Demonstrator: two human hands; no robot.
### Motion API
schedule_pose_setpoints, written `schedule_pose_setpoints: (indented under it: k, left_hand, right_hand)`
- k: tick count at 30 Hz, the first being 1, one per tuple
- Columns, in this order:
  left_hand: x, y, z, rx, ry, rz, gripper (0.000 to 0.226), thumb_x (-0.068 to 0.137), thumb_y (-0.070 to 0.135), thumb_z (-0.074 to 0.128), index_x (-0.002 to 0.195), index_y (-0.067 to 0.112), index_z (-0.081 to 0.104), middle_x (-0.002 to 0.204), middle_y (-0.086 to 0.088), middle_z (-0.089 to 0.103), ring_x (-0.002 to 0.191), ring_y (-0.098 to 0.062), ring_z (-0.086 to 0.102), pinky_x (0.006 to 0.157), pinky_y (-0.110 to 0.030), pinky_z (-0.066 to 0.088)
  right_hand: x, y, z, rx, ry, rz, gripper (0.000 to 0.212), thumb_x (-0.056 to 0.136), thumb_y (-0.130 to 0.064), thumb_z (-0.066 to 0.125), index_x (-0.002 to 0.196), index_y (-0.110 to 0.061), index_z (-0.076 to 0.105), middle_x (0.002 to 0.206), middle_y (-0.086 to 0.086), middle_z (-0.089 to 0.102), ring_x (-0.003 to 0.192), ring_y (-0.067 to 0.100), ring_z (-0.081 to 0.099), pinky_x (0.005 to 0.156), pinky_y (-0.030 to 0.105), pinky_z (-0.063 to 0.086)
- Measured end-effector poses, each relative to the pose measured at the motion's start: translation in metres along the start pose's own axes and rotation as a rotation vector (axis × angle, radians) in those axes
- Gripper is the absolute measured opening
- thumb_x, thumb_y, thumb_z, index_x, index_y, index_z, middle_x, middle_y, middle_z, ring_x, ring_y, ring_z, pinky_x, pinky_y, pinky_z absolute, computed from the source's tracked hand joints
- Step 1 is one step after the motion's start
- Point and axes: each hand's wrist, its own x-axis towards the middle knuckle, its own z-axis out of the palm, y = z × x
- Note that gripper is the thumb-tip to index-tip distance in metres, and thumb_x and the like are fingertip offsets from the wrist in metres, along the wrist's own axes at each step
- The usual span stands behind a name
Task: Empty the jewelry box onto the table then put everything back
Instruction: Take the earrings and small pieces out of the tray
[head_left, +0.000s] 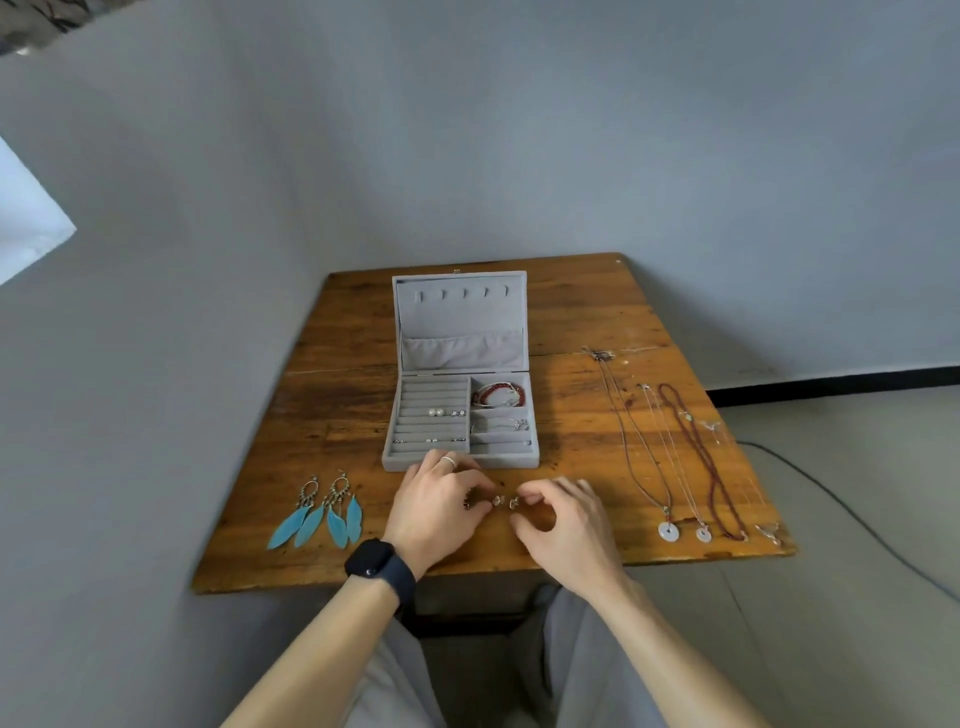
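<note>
An open grey jewelry box (460, 460) stands mid-table, lid upright. Its ring rolls hold pearl studs (435, 412) and a few small earrings. A red bracelet (498, 395) and a silver bangle (500, 423) lie in its right compartments. Just in front of the box, my left hand (439, 506) pinches a small earring (497, 501). My right hand (563, 517) pinches another small earring (514, 503) beside it. Both hands hover low over the wooden table (571, 312).
Two blue feather earrings (322, 512) lie at the front left. Several necklaces (691, 457) are laid out lengthwise on the right side, pendants toward the front edge. A black cable (852, 512) runs across the floor right of the table. Grey walls close in behind and left.
</note>
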Motion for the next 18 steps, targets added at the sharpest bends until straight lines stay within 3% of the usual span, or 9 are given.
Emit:
schedule_pose_setpoints:
  k: [5,11,18]
  left_hand:
    - [0.0022,0.0051,0.0045,0.060,-0.009,-0.005,0.029,0.091,0.054,0.060,0.113,0.039,0.071,0.126,0.013,0.058,0.119,-0.012,0.044,0.097,-0.032,0.037]
    - [0.0019,0.0063,0.0053,0.054,-0.029,-0.004,0.024,0.094,0.049,0.059,0.111,0.040,0.072,0.130,0.012,0.057,0.122,-0.014,0.040,0.099,-0.033,0.035]
    - [-0.0017,0.0010,0.0010,0.024,-0.055,0.005,0.026,0.093,0.051,0.059,0.114,0.040,0.070,0.130,0.013,0.055,0.125,-0.012,0.040,0.101,-0.033,0.035]
  right_hand:
    - [0.0007,0.0010,0.0001,-0.001,-0.014,0.000,0.029,0.089,-0.034,0.067,0.118,-0.029,0.069,0.099,-0.017,0.063,0.092,0.001,0.050,0.091,0.027,0.042]
    - [0.0007,0.0012,0.0030,-0.041,-0.004,0.010,0.017,0.090,-0.040,0.068,0.103,-0.030,0.075,0.104,-0.015,0.064,0.094,0.008,0.049,0.081,0.027,0.043]
    - [0.0020,0.0011,0.0050,-0.012,0.024,0.017,0.020,0.088,-0.039,0.072,0.106,-0.030,0.075,0.097,-0.016,0.064,0.090,0.010,0.052,0.079,0.029,0.043]
